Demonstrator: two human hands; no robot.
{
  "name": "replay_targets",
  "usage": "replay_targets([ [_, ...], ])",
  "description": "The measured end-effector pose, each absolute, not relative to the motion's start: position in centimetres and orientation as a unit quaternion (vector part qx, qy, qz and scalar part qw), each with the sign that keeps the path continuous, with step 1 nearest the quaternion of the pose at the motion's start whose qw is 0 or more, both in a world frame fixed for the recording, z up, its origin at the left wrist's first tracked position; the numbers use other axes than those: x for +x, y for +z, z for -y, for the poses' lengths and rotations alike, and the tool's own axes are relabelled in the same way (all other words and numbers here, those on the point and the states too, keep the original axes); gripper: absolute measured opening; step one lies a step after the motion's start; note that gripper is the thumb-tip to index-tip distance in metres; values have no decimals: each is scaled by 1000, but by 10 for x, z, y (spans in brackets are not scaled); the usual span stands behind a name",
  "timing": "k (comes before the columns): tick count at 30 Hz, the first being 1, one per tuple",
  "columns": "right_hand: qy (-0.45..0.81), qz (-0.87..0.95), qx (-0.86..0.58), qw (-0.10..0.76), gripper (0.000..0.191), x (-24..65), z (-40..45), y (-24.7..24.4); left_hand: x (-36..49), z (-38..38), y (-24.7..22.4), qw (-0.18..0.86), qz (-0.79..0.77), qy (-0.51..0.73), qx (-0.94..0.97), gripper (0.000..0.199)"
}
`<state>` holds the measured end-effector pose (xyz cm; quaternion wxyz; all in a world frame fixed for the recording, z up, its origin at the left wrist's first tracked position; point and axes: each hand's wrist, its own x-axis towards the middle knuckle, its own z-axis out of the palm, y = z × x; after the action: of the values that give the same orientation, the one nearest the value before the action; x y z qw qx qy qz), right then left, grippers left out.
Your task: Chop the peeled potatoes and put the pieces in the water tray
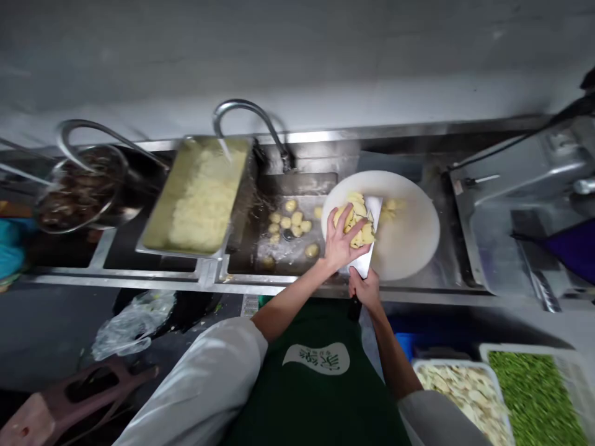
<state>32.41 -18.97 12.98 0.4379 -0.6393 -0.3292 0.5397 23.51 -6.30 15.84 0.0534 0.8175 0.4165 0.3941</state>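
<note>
My right hand (366,287) is closed around the black handle of a cleaver (374,209), whose broad blade lies over the left half of a round white cutting board (418,238). Sliced potato (357,209) is heaped along the blade. My left hand (341,241) reaches over the heap with its fingers spread, holding the slices against the blade. A few more potato pieces (391,205) lie on the board just right of the blade. The undersides of the slices are hidden.
Left of the board, several peeled potatoes (296,218) sit in a sink. A curved faucet (246,104) arches over a deep metal pan (160,214) of pale shreds. Further left stands a bowl of dark food (79,192). Baskets of green pieces (534,396) and pale slices (469,390) stand lower right.
</note>
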Motion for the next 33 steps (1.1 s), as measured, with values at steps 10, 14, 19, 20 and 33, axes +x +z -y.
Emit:
replay_targets([
  [10,641,468,-507,336,25,47,44,163,-83,-32,153,38,-626,455,633,51],
  [14,603,474,-586,262,8,-7,4,184,-163,-81,126,165,-708,435,532,50],
  [19,563,487,-628,229,14,-28,-11,198,-190,-85,135,236,-675,377,589,62],
  [20,567,482,-626,231,15,-32,-13,198,-189,-80,141,265,-615,358,650,67],
  [33,376,516,-727,252,39,108,76,237,-292,-108,71,250,-680,137,676,85],
])
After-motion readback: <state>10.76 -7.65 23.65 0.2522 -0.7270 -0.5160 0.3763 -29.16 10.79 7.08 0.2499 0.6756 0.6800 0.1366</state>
